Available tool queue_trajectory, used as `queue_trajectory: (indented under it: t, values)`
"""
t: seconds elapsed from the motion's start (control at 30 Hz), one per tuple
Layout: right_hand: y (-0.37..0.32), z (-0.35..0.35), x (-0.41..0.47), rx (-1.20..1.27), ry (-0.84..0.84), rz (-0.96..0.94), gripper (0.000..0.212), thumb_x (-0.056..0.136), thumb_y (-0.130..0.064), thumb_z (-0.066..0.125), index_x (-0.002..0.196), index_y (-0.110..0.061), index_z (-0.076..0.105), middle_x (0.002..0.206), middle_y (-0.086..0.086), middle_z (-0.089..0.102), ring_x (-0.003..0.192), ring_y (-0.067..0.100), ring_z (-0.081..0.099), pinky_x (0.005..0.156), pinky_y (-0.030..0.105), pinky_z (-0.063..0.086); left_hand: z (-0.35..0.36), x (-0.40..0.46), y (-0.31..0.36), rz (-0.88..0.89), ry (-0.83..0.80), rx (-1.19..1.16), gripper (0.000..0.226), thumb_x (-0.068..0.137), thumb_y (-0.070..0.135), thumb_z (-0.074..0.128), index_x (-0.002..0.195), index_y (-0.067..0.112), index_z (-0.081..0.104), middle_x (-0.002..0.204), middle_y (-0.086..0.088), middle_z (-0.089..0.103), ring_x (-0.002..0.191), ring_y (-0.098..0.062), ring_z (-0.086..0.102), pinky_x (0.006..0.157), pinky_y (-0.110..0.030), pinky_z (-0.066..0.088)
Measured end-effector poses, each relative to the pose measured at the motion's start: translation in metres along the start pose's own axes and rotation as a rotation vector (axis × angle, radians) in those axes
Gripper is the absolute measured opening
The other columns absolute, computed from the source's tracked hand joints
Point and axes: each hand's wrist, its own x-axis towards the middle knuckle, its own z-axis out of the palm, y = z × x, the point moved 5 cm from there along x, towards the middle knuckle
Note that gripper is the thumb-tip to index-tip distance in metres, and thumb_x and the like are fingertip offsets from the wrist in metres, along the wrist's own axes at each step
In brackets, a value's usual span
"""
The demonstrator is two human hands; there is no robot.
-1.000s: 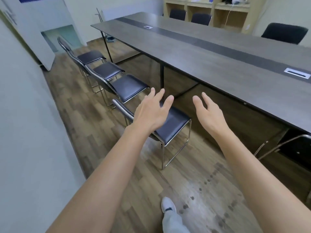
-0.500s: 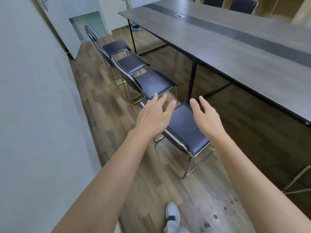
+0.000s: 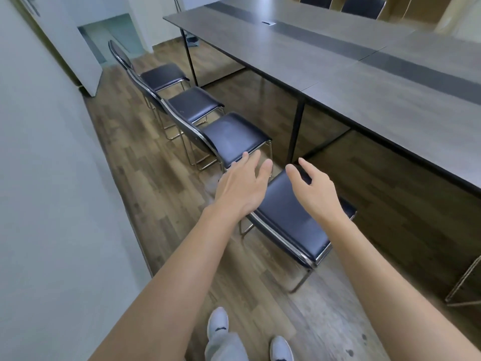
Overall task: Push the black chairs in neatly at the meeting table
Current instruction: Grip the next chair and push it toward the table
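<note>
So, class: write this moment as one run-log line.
left hand: open, over nearest chair | right hand: open, over seat | four chairs out from meeting table | push not yet done

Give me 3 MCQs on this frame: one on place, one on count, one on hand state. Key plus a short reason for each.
1. Where does the row of black chairs stand?
A. tucked under the meeting table
B. out on the floor between the wall and the meeting table
C. stacked by the door

2. How many black chairs are in that row on the near side of the table?
A. two
B. four
C. six

3. What are the two hands doing?
A. both open, reaching over the nearest chair
B. both gripping the table edge
C. one carrying a chair, one idle

Key:
1 B: the seats sit clear of the meeting table edge, with wood floor showing between.
2 B: the nearest chair plus three more behind it in line.
3 A: the left hand and right hand have spread fingers and no grip on anything.
</note>
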Motion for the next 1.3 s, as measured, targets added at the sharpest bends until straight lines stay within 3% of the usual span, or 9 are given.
queue_trajectory:
  t: [0.37, 0.6, 0.8, 0.87, 0.97, 1.3]
  values:
    - [-0.03, 0.065, 0.063, -0.003, 0.186, 0.113, 0.06, 0.097, -0.051, 0.05, 0.15, -0.024, 0.041, 0.153, -0.006, 0.044, 0.142, 0.015, 0.037, 0.103, 0.024, 0.029, -0.025, 0.12, -0.05, 0.2, -0.137, 0.027, 0.063, 0.102, 0.058, 0.023, 0.157, 0.028, 0.028, 0.165, -0.001, 0.022, 0.152, -0.02, 0.017, 0.121, -0.046, 0.018]
    - [-0.029, 0.093, 0.064, -0.026, 0.277, 0.227, 0.058, 0.099, -0.045, 0.052, 0.151, -0.023, 0.039, 0.155, -0.006, 0.041, 0.144, 0.017, 0.034, 0.112, 0.033, 0.032, -0.021, 0.155, -0.074, 0.281, -0.265, 0.027, 0.067, 0.101, 0.062, 0.019, 0.157, 0.027, 0.028, 0.163, 0.002, 0.026, 0.151, -0.016, 0.02, 0.121, -0.046, 0.02]
    - [-0.006, 0.08, 0.041, -0.061, 0.345, 0.359, 0.056, 0.101, -0.04, 0.051, 0.152, -0.022, 0.038, 0.151, -0.008, 0.045, 0.131, 0.016, 0.047, 0.089, 0.019, 0.032, 0.004, 0.153, -0.065, 0.331, -0.372, 0.004, 0.067, 0.101, 0.061, 0.021, 0.157, 0.025, 0.027, 0.163, 0.0, 0.028, 0.15, -0.017, 0.024, 0.121, -0.043, 0.02]
    - [0.008, 0.071, 0.033, -0.086, 0.37, 0.418, 0.055, 0.101, -0.038, 0.05, 0.152, -0.02, 0.039, 0.149, -0.004, 0.048, 0.129, 0.018, 0.049, 0.093, 0.023, 0.035, 0.018, 0.151, -0.057, 0.341, -0.42, 0.001, 0.068, 0.101, 0.061, 0.023, 0.158, 0.024, 0.026, 0.163, 0.001, 0.027, 0.149, -0.018, 0.025, 0.12, -0.04, 0.022]
    - [0.032, 0.06, 0.024, -0.146, 0.371, 0.489, 0.056, 0.1, -0.037, 0.05, 0.151, -0.016, 0.041, 0.151, 0.004, 0.046, 0.138, 0.025, 0.042, 0.112, 0.033, 0.032, 0.035, 0.14, -0.045, 0.368, -0.487, 0.009, 0.069, 0.101, 0.061, 0.025, 0.158, 0.023, 0.023, 0.164, 0.001, 0.024, 0.149, -0.021, 0.026, 0.119, -0.04, 0.023]
    - [0.09, 0.062, -0.012, -0.154, 0.329, 0.648, 0.055, 0.1, -0.037, 0.045, 0.149, -0.012, 0.043, 0.145, 0.008, 0.054, 0.135, 0.03, 0.046, 0.11, 0.035, 0.036, 0.074, 0.117, -0.057, 0.304, -0.618, 0.101, 0.073, 0.102, 0.06, 0.023, 0.16, 0.018, 0.012, 0.165, -0.006, 0.02, 0.15, -0.023, 0.022, 0.119, -0.041, 0.021]
